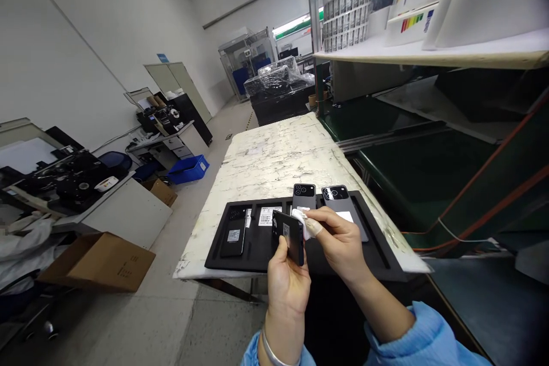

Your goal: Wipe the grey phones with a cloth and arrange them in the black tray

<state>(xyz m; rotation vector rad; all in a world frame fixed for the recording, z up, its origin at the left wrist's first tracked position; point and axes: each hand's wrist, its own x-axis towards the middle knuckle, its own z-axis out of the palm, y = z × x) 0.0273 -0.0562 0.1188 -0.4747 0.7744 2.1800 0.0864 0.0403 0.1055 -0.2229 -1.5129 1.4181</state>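
Note:
My left hand (pixel 288 280) grips a black smartphone (pixel 288 235) on edge, its back with a small label turned toward me. In my right hand (pixel 341 237) a white cloth (pixel 301 218) is pinched and pressed against the phone's right edge. Finger covers seem to sit on the right fingertips. Below both hands lies a black foam tray (pixel 214 257) with recesses. A black phone (pixel 234 234) with a label rests in its left part. Behind my hands are a grey phone (pixel 304 197) and, to its right, another grey phone (pixel 338 201) with a white label.
The tray lies on a marble-patterned table (pixel 274 154). To the right, a shelf (pixel 429 56) holds white boxes above a green conveyor surface (pixel 420 177). On the floor at left stand a cardboard box (pixel 103 263) and a blue bin (pixel 189 168). Film-wrapped goods (pixel 278 91) stand beyond the table.

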